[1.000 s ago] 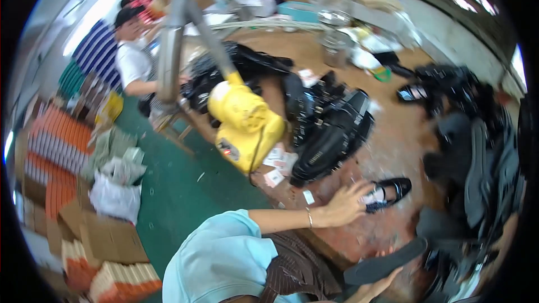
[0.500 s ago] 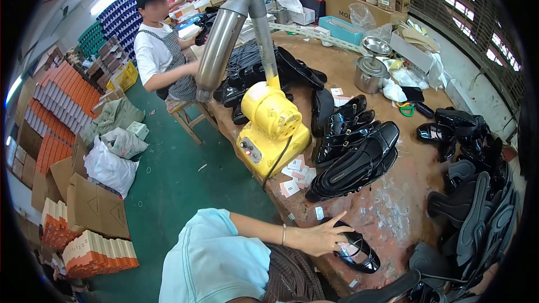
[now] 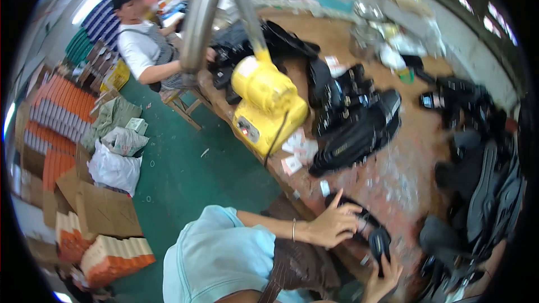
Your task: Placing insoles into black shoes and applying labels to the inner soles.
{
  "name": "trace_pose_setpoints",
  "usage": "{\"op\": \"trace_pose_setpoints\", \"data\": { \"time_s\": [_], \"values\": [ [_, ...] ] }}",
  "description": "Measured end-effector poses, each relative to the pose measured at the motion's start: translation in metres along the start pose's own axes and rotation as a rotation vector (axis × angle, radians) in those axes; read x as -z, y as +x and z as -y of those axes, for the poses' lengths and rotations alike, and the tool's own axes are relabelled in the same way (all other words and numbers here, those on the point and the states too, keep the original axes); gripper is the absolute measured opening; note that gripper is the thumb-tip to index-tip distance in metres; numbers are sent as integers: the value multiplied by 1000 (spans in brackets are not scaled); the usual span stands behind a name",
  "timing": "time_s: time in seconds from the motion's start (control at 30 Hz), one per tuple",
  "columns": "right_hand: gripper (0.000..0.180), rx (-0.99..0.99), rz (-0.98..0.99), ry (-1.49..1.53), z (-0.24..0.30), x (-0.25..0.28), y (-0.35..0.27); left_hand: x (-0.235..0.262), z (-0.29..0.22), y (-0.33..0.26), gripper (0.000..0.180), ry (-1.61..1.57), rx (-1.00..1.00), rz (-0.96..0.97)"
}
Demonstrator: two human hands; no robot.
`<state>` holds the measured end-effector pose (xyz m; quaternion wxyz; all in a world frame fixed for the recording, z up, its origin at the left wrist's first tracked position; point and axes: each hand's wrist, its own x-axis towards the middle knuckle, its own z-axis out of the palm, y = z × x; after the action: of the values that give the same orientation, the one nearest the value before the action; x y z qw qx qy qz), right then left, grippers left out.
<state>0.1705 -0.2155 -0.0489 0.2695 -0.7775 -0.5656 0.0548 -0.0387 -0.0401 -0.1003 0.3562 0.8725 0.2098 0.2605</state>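
A black shoe [image 3: 353,205] lies at the near edge of the table, partly covered by my hands. My left hand [image 3: 333,226] grips its side, the index finger stretched out and the other fingers over the opening. From the lower edge comes my right hand [image 3: 383,281], thumb and fingers closed on a dark insole [image 3: 379,242]. The insole's rounded end is over the shoe's front part; motion blur hides whether the two touch. A pile of dark insoles [image 3: 477,191] lies at the right.
A yellow hot-air blower [image 3: 269,106] with a metal pipe stands beyond my left hand. Black shoes [image 3: 359,129] and small paper cards [image 3: 300,147] lie beside it. More black shoes [image 3: 466,101] rest at the far right. Another person [image 3: 143,45] works at the table's far left.
My right hand has come into view with the insole, which is now over the shoe. My left hand stays at the shoe. The whole view has shifted and blurred.
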Motion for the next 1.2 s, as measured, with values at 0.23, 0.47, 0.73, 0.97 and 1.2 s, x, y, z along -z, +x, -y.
{"op": "trace_pose_setpoints", "data": {
  "time_s": [0.23, 0.47, 0.73, 0.97, 1.2],
  "values": [
    [32, 125, 60, 75, 26, -42, 48, 20, 18, 13, 24, 217, -174, -42],
    [25, 190, 57, 215, 27, -74, 61, 14, 72, 3, 115, -42, -61, -156],
    [24, 200, 66, 318, 44, -103, 69, 6, 73, -6, 127, -337, 13, -128],
    [27, 238, 119, 192, 41, -118, 75, 12, 81, -3, 128, -307, -17, -84],
    [29, 310, 140, 176, 38, -119, 75, 19, 89, 1, 119, -345, -4, -6]
  ]
}}
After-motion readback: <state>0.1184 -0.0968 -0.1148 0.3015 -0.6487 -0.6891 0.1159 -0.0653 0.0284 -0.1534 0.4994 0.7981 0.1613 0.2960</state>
